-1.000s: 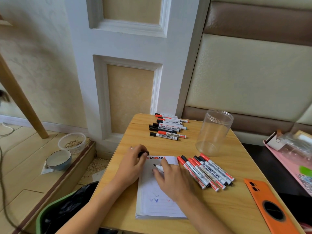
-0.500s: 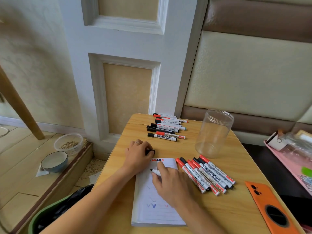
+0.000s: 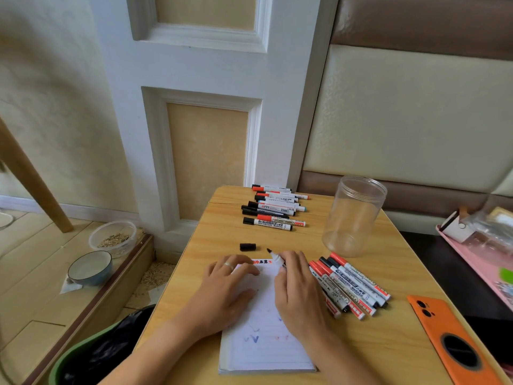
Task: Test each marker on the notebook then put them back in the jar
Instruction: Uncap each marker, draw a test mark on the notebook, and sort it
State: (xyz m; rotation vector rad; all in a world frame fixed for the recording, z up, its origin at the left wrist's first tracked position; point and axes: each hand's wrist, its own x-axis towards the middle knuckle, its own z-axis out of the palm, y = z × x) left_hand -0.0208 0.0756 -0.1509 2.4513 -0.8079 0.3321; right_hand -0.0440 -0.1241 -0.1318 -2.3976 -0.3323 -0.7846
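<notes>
A white lined notebook (image 3: pixel 263 348) lies on the wooden table (image 3: pixel 388 343), with small blue and red marks on its page. My left hand (image 3: pixel 224 287) rests flat on the page, fingers apart, holding nothing. My right hand (image 3: pixel 298 287) grips an uncapped black marker (image 3: pixel 274 255) whose tip points up and away over the notebook's top edge. Its black cap (image 3: pixel 248 247) lies loose on the table just beyond my left hand. An empty clear plastic jar (image 3: pixel 354 215) stands upright at the back right. Several capped markers (image 3: pixel 352 284) lie right of the notebook, and several more markers (image 3: pixel 273 208) at the far edge.
An orange phone (image 3: pixel 449 340) lies face down at the table's right front. A pink tray (image 3: pixel 480 259) with packaging sits off to the right. On the floor left are a blue bowl (image 3: pixel 90 268), a clear tub (image 3: pixel 112 237) and a green bin (image 3: pixel 91 357).
My left hand has set the black cap down on the table and moved back flat onto the notebook. My right hand has tilted the marker so its tip points up off the page.
</notes>
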